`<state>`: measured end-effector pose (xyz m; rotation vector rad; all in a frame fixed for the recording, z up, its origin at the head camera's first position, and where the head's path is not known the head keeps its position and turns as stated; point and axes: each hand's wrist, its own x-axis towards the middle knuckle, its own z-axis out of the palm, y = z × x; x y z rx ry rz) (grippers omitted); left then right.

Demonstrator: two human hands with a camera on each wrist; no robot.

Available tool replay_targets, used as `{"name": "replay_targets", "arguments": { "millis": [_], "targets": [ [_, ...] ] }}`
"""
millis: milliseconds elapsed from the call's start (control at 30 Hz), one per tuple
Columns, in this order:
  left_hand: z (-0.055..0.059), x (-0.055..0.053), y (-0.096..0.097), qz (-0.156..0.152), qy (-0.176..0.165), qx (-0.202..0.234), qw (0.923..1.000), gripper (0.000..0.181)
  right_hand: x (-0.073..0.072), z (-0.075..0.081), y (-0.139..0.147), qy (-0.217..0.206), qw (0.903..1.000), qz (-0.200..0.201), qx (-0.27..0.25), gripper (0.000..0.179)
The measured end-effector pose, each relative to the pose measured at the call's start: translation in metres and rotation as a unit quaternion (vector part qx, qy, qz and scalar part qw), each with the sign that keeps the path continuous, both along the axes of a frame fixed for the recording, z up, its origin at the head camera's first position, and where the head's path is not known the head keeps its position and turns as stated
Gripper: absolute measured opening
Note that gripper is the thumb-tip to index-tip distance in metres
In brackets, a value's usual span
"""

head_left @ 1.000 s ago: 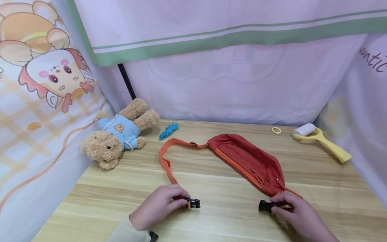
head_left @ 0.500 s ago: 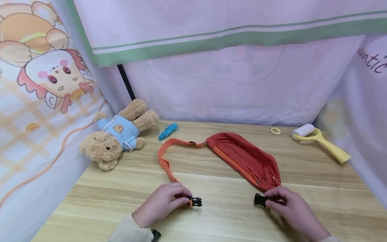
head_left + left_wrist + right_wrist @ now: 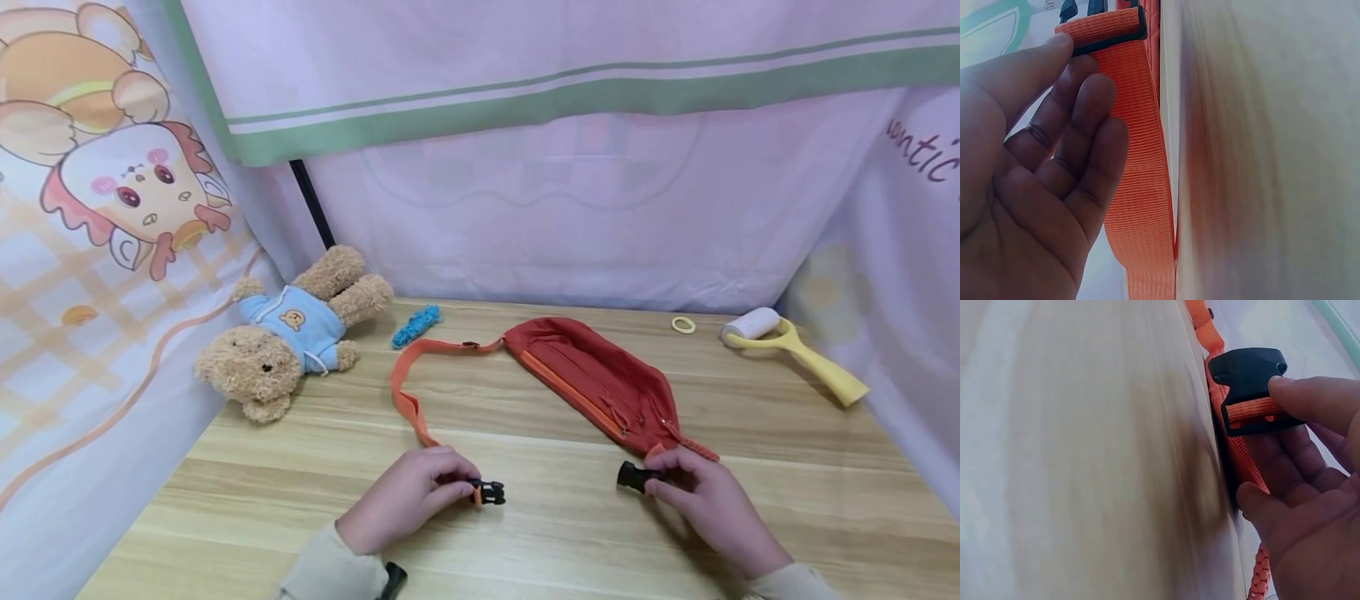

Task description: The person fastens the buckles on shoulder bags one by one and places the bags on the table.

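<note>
A red waist bag (image 3: 596, 383) lies on the table, its orange strap (image 3: 406, 392) curving round to the left. My left hand (image 3: 408, 500) pinches the black pronged buckle half (image 3: 491, 492) at the strap's end; the left wrist view shows the thumb on the orange webbing (image 3: 1138, 144) where it loops through the buckle. Between thumb and fingers, my right hand (image 3: 708, 504) holds the black socket buckle half (image 3: 1252, 369) by the bag's near end. The two halves are apart, facing each other across a stretch of table.
A teddy bear (image 3: 307, 321) in a blue top lies at the left, beside a blue bundle of cord (image 3: 416, 326). Toward the back right are a pale yellow ring (image 3: 683, 325) and a lint roller (image 3: 798, 350) with a yellow handle. Fabric curtains (image 3: 555, 217) enclose the table (image 3: 555, 558).
My right hand has moved left and slightly away from me with the socket half, and the bag has shifted left with it. The left hand has edged slightly right with the pronged half.
</note>
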<state>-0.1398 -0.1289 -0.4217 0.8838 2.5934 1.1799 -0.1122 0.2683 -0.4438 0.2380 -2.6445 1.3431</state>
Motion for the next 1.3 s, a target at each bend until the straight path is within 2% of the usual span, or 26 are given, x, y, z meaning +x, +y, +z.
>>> {"name": "replay_targets", "arguments": {
  "millis": [433,900,1300],
  "targets": [
    [-0.002,-0.008,0.006,0.007,-0.007,0.007,0.9999,0.015,0.001,0.001,-0.002,0.010,0.9999,-0.001,-0.009,0.018],
    [-0.005,-0.011,0.011,0.012,0.013,0.015,0.9997,0.014,0.001,0.003,-0.010,0.001,0.9996,0.010,-0.025,0.019],
    [-0.008,-0.016,0.018,0.018,0.015,0.021,0.9995,0.015,0.000,0.003,-0.015,-0.005,0.9991,0.012,-0.041,0.019]
  ]
}}
